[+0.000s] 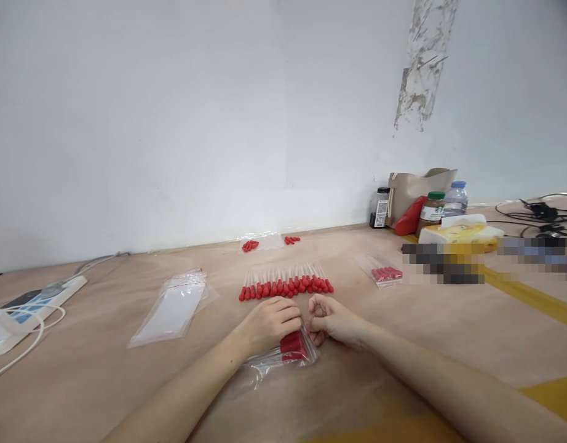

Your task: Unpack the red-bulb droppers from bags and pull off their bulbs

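A clear plastic zip bag (265, 363) with red rubber dropper bulbs (293, 349) inside lies on the table in front of me. My left hand (275, 321) is closed over its upper left part, fingers curled down and hiding some of the contents. At the bag's right edge, my right hand (333, 321) is in a pinch on the plastic, thumb against curled fingers. Just beyond both hands lies a row of droppers (288, 284), clear thin tubes pointing away and red bulbs towards me.
Flat zip bags (175, 307) lie to the left, near a power strip (57, 301) with white cables. On the right is a filled bag (385, 272). Loose red bulbs (250, 246) lie by the wall. Jars, a bottle (456, 198) and a tissue pack (463, 235) stand back right.
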`<state>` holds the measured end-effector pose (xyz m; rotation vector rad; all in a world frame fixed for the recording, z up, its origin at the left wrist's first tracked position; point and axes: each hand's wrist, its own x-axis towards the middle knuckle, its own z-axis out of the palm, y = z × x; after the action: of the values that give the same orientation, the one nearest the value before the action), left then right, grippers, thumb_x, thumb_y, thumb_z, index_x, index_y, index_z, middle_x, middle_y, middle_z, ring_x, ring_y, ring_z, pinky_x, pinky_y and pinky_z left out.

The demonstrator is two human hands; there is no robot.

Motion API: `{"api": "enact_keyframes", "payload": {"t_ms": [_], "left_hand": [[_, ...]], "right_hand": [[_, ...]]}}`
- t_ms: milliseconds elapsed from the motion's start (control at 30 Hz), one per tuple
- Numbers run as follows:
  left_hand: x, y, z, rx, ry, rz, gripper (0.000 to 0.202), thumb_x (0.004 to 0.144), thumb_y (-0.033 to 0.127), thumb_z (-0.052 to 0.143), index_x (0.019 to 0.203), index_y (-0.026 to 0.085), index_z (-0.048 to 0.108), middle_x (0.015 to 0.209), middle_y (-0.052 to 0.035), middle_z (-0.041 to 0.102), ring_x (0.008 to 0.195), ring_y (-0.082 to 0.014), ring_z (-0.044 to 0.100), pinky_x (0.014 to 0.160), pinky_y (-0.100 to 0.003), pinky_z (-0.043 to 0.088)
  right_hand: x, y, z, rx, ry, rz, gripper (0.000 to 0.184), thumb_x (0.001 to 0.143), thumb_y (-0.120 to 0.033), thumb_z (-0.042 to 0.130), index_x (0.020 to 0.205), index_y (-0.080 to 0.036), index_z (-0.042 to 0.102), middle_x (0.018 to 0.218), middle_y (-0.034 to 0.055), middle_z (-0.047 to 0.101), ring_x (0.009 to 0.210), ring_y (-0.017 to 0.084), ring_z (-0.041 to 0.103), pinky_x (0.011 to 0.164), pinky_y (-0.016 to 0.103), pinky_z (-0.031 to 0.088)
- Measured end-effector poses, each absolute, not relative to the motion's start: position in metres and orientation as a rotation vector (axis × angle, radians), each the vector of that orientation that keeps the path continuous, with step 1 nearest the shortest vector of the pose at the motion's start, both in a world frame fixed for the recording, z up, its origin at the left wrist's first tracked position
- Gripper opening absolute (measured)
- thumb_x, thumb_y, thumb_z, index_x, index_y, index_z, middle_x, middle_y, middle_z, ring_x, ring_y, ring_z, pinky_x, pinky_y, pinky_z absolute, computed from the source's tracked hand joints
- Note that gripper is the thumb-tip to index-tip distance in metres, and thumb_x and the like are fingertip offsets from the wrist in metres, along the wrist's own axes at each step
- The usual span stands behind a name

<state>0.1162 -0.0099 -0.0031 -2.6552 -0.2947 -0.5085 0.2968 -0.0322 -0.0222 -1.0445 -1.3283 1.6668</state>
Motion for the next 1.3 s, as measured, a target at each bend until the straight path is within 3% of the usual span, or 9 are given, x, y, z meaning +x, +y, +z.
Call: {"api": "enact_keyframes", "payload": {"t_ms": [167, 300, 467, 833, 1200, 1300], "left_hand": [[0.117, -0.009, -0.004, -2.645, -0.307, -0.54, 0.018, 0.087, 0.014, 0.041, 0.078, 0.015, 0.057, 0.083, -0.0031, 0.062, 0.087, -0.0137, 0.053, 0.079, -0.028, 0.043], [0.118, -0.009, -0.005, -2.627, -0.346, -0.552, 0.017, 0.087, 0.014, 0.042, 0.078, 0.014, 0.056, 0.084, -0.0033, 0.062, 0.085, -0.0136, 0.053, 0.079, -0.029, 0.043], [0.117, -0.01, 0.0, -2.622, -0.314, -0.486, 0.015, 0.087, 0.014, 0.042, 0.08, 0.015, 0.056, 0.087, -0.0032, 0.062, 0.088, -0.0141, 0.052, 0.08, -0.029, 0.042], [0.119, -0.009, 0.008, -2.579, -0.2, -0.314, 0.016, 0.087, 0.014, 0.041, 0.074, 0.016, 0.051, 0.087, -0.0007, 0.06, 0.087, -0.0139, 0.05, 0.078, -0.029, 0.038], [0.123, -0.013, 0.01, -2.598, -0.135, -0.293, 0.019, 0.088, 0.012, 0.039, 0.073, 0.017, 0.05, 0.083, 0.0011, 0.06, 0.089, -0.0112, 0.052, 0.087, -0.031, 0.037], [0.121, -0.012, 0.012, -2.59, -0.127, -0.315, 0.021, 0.088, 0.01, 0.037, 0.074, 0.017, 0.051, 0.086, 0.0005, 0.062, 0.093, -0.0113, 0.053, 0.092, -0.031, 0.036]], "right_hand": [[0.296, -0.035, -0.016, -1.144, -1.371, 1.64, 0.028, 0.06, -0.018, 0.061, 0.083, -0.017, 0.043, 0.047, -0.007, 0.055, 0.04, 0.008, 0.053, 0.045, 0.021, 0.045], [0.296, -0.035, -0.014, -1.185, -1.566, 1.657, 0.006, 0.066, -0.019, 0.056, 0.066, -0.014, 0.053, 0.047, -0.0036, 0.056, 0.043, 0.007, 0.053, 0.043, 0.017, 0.043], [0.296, -0.034, -0.017, -1.193, -1.575, 1.641, 0.018, 0.067, -0.023, 0.058, 0.054, -0.015, 0.049, 0.042, -0.0042, 0.052, 0.04, 0.006, 0.05, 0.04, 0.016, 0.041], [0.287, -0.036, -0.016, -1.269, -1.504, 1.598, 0.016, 0.066, -0.016, 0.053, 0.051, -0.016, 0.046, 0.038, -0.0055, 0.045, 0.035, 0.007, 0.043, 0.037, 0.017, 0.035], [0.287, -0.033, -0.022, -1.288, -1.638, 1.338, 0.021, 0.061, -0.008, 0.048, 0.044, -0.015, 0.038, 0.037, -0.009, 0.034, 0.036, 0.002, 0.025, 0.035, 0.016, 0.017], [0.288, -0.031, -0.023, -1.3, -1.629, 1.334, 0.022, 0.062, -0.008, 0.047, 0.044, -0.016, 0.037, 0.036, -0.0092, 0.033, 0.034, 0.002, 0.028, 0.034, 0.016, 0.02]]}}
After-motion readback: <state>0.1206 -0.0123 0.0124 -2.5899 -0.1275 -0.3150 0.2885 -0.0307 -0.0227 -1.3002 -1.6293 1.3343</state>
